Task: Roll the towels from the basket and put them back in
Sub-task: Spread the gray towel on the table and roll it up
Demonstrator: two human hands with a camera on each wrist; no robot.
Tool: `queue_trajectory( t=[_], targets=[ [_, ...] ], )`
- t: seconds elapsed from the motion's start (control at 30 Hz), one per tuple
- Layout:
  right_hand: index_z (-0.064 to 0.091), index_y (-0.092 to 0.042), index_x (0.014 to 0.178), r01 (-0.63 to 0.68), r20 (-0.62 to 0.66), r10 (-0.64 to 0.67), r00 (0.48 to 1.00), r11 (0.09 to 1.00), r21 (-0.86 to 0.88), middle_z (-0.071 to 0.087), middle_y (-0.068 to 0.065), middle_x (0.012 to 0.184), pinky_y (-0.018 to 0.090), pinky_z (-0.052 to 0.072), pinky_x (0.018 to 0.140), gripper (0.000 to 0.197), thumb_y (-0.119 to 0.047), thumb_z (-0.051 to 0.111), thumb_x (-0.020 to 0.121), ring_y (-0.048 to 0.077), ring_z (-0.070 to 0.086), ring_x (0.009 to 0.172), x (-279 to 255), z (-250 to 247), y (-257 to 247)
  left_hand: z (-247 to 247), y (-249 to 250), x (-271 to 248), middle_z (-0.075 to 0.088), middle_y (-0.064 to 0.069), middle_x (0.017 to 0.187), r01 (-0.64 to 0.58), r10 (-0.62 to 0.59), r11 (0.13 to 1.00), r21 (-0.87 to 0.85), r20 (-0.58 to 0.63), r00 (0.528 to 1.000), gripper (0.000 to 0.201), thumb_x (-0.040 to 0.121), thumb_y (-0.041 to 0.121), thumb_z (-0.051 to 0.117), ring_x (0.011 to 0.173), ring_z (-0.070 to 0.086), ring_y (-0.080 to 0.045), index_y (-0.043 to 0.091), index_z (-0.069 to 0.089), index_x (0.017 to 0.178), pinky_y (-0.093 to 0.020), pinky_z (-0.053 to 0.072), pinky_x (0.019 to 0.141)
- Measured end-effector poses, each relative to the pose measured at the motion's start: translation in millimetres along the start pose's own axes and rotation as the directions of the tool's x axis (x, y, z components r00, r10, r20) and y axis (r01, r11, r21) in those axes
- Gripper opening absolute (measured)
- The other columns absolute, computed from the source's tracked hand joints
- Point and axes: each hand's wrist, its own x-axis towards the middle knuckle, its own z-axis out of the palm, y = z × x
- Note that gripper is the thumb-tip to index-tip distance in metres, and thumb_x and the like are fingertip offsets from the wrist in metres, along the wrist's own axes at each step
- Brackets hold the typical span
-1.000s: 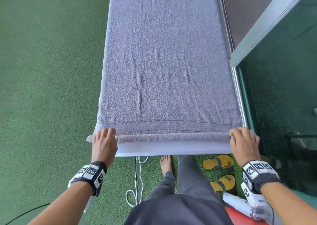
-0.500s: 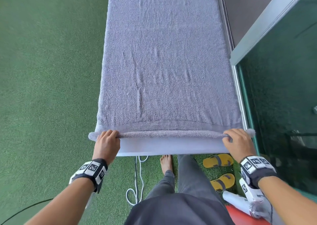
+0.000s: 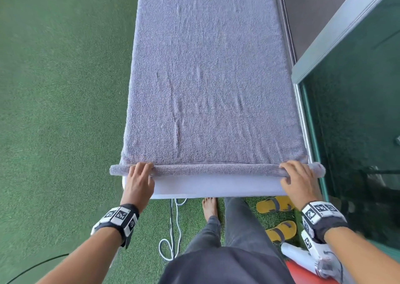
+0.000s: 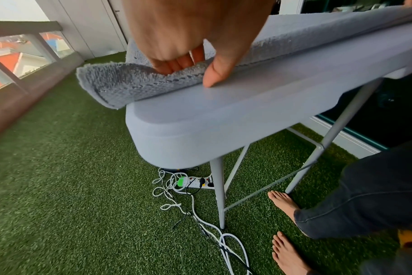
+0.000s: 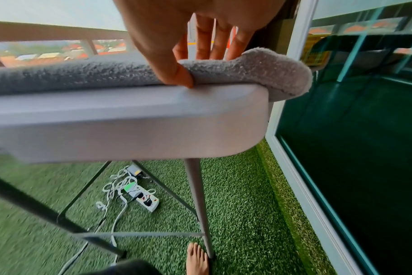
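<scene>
A grey towel [image 3: 207, 89] lies spread along a white folding table [image 3: 216, 187]. Its near edge is turned over into a thin roll [image 3: 216, 169] across the table's width. My left hand [image 3: 139, 173] grips the roll's left end [image 4: 129, 85], fingers [image 4: 176, 64] curled over the top and thumb at the near side. My right hand [image 3: 296, 175] holds the right end [image 5: 270, 74] the same way, thumb [image 5: 176, 74] pressed into the roll at the table edge [image 5: 129, 119]. Both ends overhang the table a little. No basket is in view.
Green artificial turf surrounds the table. A glass door [image 3: 357, 110] runs close along the right side. Under the table lie a white cable [image 3: 173, 240] and a power strip [image 4: 195, 183]. Yellow sandals [image 3: 275, 204] and my bare feet [image 3: 208, 208] are by the near edge.
The flat near hem has been turned over and rolled away from me into a thin tube. Both hands moved slightly forward with it, and bare tabletop now shows in front.
</scene>
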Motion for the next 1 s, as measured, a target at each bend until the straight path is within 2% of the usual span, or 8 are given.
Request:
queue_trajectory(
  t=[0.13,0.3,0.37,0.43,0.53,0.63,0.77,1.0],
  targets=[
    [0.072,-0.011,0.096,-0.017,-0.082,0.020,0.996,0.999,0.036,0.070,0.006,0.095,0.042,0.044,0.088,0.027,-0.011,0.053,0.077,0.027,0.060,0.088,6,0,3,-1,-4,6,0.065,-0.008,0.099,-0.003,0.004,1.000,0.002,-0.028,1.000,0.029,0.078,-0.008,0.065,0.089,0.053,-0.023,0.003,0.064,0.105,-0.040,0.051,0.081],
    [0.063,-0.024,0.071,-0.061,-0.021,0.059,0.998,0.994,-0.095,0.068,-0.007,0.074,0.037,0.027,0.083,0.022,-0.025,0.048,0.086,0.020,0.053,0.078,19,-11,-1,-9,-1,19,0.064,-0.003,0.082,0.005,-0.006,0.999,0.049,0.036,0.999,0.010,0.090,0.010,0.050,0.071,0.049,-0.015,0.013,0.059,0.088,-0.039,0.049,0.072],
    [0.063,-0.020,0.086,-0.077,-0.059,0.073,0.996,0.995,-0.061,0.065,-0.002,0.084,0.040,0.030,0.082,0.003,-0.019,0.061,0.084,0.022,0.054,0.081,23,-17,-1,-13,1,24,0.058,-0.005,0.091,0.067,-0.069,0.993,0.099,0.011,0.998,0.011,0.087,0.011,0.052,0.080,0.047,-0.018,0.012,0.055,0.098,-0.042,0.044,0.082],
    [0.060,-0.015,0.086,-0.041,-0.112,0.037,0.993,0.998,-0.041,0.057,0.003,0.084,0.036,0.032,0.076,0.014,-0.008,0.069,0.078,0.025,0.051,0.080,24,-19,-1,-14,4,25,0.049,-0.005,0.093,0.130,-0.128,0.978,0.162,-0.024,0.991,0.016,0.083,0.010,0.055,0.085,0.042,-0.021,0.014,0.052,0.098,-0.044,0.035,0.086],
    [0.049,-0.019,0.083,0.010,-0.007,-0.010,1.000,0.999,0.051,0.050,-0.001,0.085,0.031,0.042,0.063,0.027,0.001,0.067,0.077,0.020,0.050,0.075,19,-14,-6,-10,8,22,0.045,-0.005,0.089,0.092,-0.097,0.985,0.144,0.032,0.995,0.026,0.074,-0.004,0.053,0.081,0.038,-0.021,0.011,0.048,0.095,-0.043,0.043,0.078],
    [0.055,-0.018,0.105,-0.020,0.081,0.020,0.997,1.000,-0.003,0.051,0.002,0.107,0.043,0.049,0.083,0.036,-0.004,0.067,0.074,0.023,0.050,0.100,11,-3,-1,-6,4,19,0.049,-0.006,0.093,0.032,-0.035,0.996,0.085,0.031,0.999,0.040,0.066,-0.009,0.060,0.082,0.040,-0.021,0.009,0.051,0.101,-0.039,0.046,0.076],
    [0.064,-0.014,0.113,-0.008,-0.004,0.008,1.000,0.999,-0.033,0.062,0.005,0.115,0.049,0.045,0.093,0.042,-0.002,0.070,0.073,0.027,0.052,0.106,16,-1,5,-10,2,23,0.059,-0.004,0.085,-0.017,0.018,1.000,0.025,-0.024,1.000,0.029,0.072,-0.013,0.064,0.078,0.047,-0.021,0.007,0.060,0.093,-0.033,0.045,0.071],
    [0.069,-0.021,0.079,-0.025,-0.031,0.022,0.999,0.993,-0.113,0.069,-0.003,0.079,0.040,0.030,0.085,0.018,-0.020,0.052,0.083,0.022,0.057,0.083,32,-14,-1,-16,5,33,0.058,-0.002,0.073,0.000,0.000,1.000,0.029,0.018,1.000,0.015,0.085,-0.006,0.055,0.055,0.044,-0.014,0.008,0.058,0.086,-0.023,0.034,0.054]
  ],
)
